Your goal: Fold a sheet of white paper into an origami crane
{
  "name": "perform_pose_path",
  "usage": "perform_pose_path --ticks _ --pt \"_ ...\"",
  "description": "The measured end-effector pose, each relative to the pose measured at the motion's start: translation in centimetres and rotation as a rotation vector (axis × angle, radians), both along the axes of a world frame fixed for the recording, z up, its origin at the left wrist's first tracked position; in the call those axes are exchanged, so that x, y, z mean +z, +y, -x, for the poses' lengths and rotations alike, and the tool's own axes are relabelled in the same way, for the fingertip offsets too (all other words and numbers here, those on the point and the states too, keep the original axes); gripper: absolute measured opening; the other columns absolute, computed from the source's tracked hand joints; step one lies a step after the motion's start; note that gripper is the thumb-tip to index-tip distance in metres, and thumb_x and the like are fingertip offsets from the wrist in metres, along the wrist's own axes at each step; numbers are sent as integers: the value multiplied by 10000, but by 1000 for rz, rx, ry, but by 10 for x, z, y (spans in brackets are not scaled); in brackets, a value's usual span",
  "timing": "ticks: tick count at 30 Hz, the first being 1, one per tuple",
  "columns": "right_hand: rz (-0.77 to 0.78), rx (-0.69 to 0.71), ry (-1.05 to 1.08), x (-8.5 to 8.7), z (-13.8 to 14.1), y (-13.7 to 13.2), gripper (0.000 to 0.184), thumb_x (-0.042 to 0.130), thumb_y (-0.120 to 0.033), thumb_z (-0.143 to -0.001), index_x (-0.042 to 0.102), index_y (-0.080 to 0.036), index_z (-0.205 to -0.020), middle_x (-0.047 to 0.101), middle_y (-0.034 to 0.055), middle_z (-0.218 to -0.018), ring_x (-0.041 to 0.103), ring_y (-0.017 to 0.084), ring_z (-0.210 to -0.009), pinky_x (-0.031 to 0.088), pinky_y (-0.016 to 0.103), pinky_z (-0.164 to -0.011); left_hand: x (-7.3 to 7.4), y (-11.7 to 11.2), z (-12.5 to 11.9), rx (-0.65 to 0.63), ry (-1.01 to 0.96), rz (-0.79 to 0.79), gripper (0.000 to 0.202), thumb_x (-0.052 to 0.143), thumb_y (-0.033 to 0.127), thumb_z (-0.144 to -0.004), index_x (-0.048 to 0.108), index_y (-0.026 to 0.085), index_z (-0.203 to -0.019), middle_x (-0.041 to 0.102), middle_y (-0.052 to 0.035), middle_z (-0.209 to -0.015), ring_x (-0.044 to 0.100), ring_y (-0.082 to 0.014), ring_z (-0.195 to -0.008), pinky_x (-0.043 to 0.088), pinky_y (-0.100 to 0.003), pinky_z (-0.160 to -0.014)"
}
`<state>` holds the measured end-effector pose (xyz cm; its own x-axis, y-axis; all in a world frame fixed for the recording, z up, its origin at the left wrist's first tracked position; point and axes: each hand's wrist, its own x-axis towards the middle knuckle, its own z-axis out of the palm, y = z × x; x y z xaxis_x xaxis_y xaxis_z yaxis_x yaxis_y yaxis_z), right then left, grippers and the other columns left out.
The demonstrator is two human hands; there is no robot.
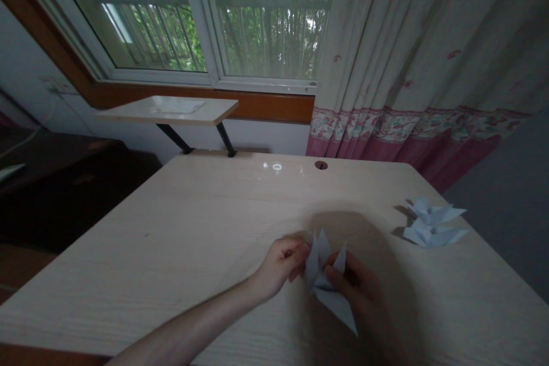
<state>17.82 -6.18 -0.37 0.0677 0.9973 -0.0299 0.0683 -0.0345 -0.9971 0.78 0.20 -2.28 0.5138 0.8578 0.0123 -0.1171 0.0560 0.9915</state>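
A white folded paper figure with pointed flaps sits low over the pale wooden table, held between both hands. My left hand pinches its left flap with curled fingers. My right hand grips its right side, fingers closed over the paper. One long point of the figure reaches down toward the table's near edge.
Two finished folded paper figures lie near the table's right edge. A small raised shelf stands at the back under the window. A cable hole is at the back. A curtain hangs at right; a dark cabinet stands at left.
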Motion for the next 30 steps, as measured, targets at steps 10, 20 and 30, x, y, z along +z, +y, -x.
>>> perform_pose_path --ticks 10,20,30 --pt "-14 0 -36 0 3 -3 293 599 -495 -787 632 -203 -787 607 17 -718 568 195 -700 453 280 -641 -5 -2 -1 -10 -68 -13 501 563 613 -834 615 130 -958 523 -22 -753 485 -106 -629 355 -201 -526" --pt "10 -1 -98 -13 -7 1 305 588 -505 -804 618 -202 -807 598 10 -715 562 186 -667 443 274 -609 19 1 12 73 214 -738 263 527 158 -898 600 233 -1139 496 -102 -1244 526 -215 -1090 499 -325 -827" --pt "-130 -133 -275 -24 -5 6 316 573 -507 -783 538 -237 -623 492 -13 -608 475 167 -589 402 272 -548 18 9 17 238 247 -1251 100 598 153 -861 616 184 -955 661 -59 -927 610 -178 -864 497 -320 -758"
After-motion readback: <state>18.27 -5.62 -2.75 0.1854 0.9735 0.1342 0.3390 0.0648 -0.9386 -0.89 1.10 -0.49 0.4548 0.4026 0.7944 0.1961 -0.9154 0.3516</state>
